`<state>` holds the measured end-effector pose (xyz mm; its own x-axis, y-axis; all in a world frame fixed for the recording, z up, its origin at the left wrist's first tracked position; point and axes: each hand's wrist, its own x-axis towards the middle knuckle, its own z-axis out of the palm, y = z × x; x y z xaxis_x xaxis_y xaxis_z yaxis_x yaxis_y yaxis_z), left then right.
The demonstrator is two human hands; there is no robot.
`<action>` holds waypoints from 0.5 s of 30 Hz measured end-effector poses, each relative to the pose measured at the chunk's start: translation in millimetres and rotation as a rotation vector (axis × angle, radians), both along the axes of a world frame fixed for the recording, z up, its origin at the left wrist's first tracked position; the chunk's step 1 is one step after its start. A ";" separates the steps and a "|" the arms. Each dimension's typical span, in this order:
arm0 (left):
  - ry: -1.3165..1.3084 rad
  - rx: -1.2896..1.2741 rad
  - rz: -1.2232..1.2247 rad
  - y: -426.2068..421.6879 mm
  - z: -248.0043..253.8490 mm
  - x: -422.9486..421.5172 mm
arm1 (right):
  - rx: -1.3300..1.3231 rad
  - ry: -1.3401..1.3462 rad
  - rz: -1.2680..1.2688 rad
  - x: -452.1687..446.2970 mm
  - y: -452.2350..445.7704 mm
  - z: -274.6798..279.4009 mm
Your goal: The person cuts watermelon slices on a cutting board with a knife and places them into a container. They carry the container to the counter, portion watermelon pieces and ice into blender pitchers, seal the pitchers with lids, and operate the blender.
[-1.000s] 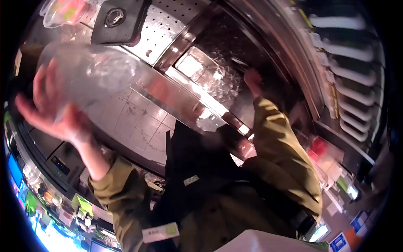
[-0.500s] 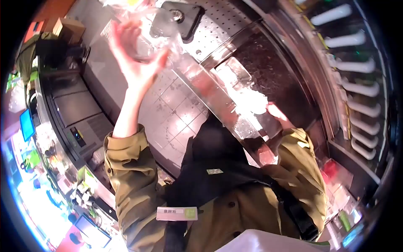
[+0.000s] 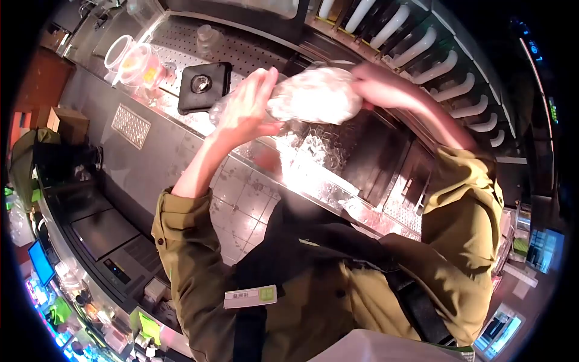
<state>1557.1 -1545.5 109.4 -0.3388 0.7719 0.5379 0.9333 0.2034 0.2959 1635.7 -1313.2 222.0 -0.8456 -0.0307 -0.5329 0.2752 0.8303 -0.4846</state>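
Note:
My left hand (image 3: 244,108) curls around a clear cup (image 3: 220,113), which is partly hidden and faint in the glare. Close to its fingertips is a scoop heaped with ice (image 3: 316,95), whitish and smeared by motion. My right hand (image 3: 377,87), also blurred, is closed at the scoop's right end; the handle itself is hidden in the fingers. Below the scoop, loose ice cubes (image 3: 325,148) lie in a dark metal bin (image 3: 377,154) set into the counter.
Left of the bin, a black square fixture (image 3: 205,87) with a round metal centre sits beside a perforated drain tray (image 3: 247,51). Clear containers (image 3: 142,67) stand at the counter's left end. A row of white curved spouts (image 3: 416,48) lines the upper right.
My right hand has lifted the ice-filled scoop up from the bin toward my left hand. My left hand has moved down and right with the cup, and the view has turned.

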 end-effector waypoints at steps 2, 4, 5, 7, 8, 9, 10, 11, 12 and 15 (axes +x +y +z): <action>-0.127 0.051 0.046 2.8 0.5 -1.6 | 0.211 0.524 0.296 -3.0 -13.2 -5.0; -0.327 0.099 0.100 0.7 5.0 -1.0 | 0.402 0.796 0.380 5.7 -29.2 19.7; -0.344 0.132 0.135 -2.6 9.4 -2.3 | 0.425 0.791 0.377 15.8 -38.5 46.9; -0.271 0.382 0.182 -10.3 -2.3 -9.7 | 0.617 0.710 -0.009 31.4 -22.5 22.3; -0.322 0.435 0.248 -12.8 -2.5 -12.4 | 0.697 0.647 -0.197 39.3 -14.5 9.9; -0.341 0.565 0.289 -13.5 -12.8 -15.6 | 0.631 0.452 -0.270 47.4 0.7 -2.6; -0.323 0.616 0.349 -12.4 -17.4 -19.4 | 0.737 0.311 -0.375 51.3 14.8 -33.8; -0.308 0.661 0.406 -10.6 -20.5 -23.1 | 0.665 0.081 -0.510 48.5 24.2 -68.0; -0.293 0.701 0.460 -7.4 -22.4 -25.4 | 0.705 0.140 -0.401 52.0 23.3 -102.7; -0.100 0.597 0.676 -1.7 -23.8 -24.8 | 0.649 -0.025 -0.447 58.5 73.2 -324.2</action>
<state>1532.4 -1547.3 85.7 -0.6852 -0.0061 0.7283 0.6349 0.4850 0.6014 1694.2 -1240.1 -102.2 -0.6919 0.6334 -0.3465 0.6543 0.7530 0.0700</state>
